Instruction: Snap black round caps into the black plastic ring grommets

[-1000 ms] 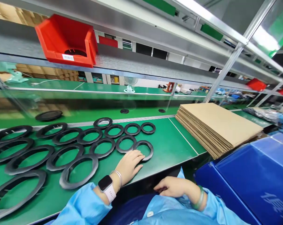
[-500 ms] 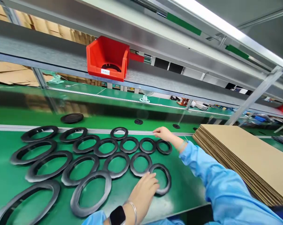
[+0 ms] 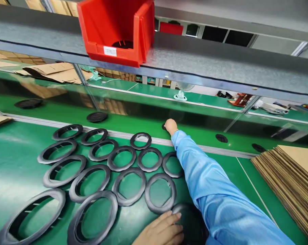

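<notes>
My right hand point(image 3: 171, 126) reaches over the metal rail onto the bright green strip, its fingers closed on a small black disc point(image 3: 164, 126), mostly hidden by the hand. Low in the picture, my left hand point(image 3: 162, 231) lies with its fingers stretched out over the green table, their tips at the edge of a black ring point(image 3: 181, 207). That ring is partly covered by shadow and my right sleeve. Several more black rings lie flat in rough rows to the left, among them one ring point(image 3: 160, 208) just beyond my left fingertips.
Other black discs point(image 3: 97, 117) lie spaced along the green strip point(image 3: 133, 122). A red bin point(image 3: 141, 41) with a dark part inside sits on the grey shelf point(image 3: 207, 61) above. Stacked cardboard sheets point(image 3: 284, 183) stand at right. A small fan point(image 3: 181, 95) is beyond the clear panel.
My right hand has moved forward from above the rings to the disc on the strip and closed on it. My left hand stays by the nearest ring. The view has turned and moved closer.
</notes>
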`<state>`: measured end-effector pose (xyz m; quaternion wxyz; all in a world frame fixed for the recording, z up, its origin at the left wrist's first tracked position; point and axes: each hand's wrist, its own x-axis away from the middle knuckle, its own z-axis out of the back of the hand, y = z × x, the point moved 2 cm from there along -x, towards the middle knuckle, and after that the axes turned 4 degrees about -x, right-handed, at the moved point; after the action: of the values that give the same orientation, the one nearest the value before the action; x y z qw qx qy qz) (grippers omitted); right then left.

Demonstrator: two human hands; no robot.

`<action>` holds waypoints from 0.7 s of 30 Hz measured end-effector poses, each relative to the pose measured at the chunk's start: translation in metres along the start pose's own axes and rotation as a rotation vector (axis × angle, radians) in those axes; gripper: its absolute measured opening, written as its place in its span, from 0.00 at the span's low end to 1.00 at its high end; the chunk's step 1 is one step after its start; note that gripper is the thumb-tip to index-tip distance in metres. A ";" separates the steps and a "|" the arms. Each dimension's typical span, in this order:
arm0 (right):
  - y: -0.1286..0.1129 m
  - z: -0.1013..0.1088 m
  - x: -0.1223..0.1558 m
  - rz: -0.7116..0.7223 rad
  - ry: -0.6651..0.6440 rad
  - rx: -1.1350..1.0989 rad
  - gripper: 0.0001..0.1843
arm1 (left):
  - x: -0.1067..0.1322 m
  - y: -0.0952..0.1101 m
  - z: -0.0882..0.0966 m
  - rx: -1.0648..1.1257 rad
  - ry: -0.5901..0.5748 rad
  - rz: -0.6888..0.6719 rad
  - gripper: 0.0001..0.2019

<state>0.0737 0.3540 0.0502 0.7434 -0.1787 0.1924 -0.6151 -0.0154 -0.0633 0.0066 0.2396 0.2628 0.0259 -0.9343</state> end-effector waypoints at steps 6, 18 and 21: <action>0.026 0.061 0.062 0.137 0.037 -0.328 0.06 | -0.008 0.019 0.020 0.040 0.013 -0.020 0.14; 0.093 0.096 0.251 0.198 0.157 -0.887 0.24 | -0.109 0.060 0.010 0.122 -0.523 0.669 0.18; 0.090 0.084 0.262 0.207 0.187 -0.934 0.22 | -0.088 0.042 0.034 0.389 -0.346 0.826 0.31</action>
<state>0.2369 0.1150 0.0596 0.6206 -0.4172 0.5306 -0.3991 0.0538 -0.0681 0.0832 0.5375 0.1320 -0.2956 -0.7786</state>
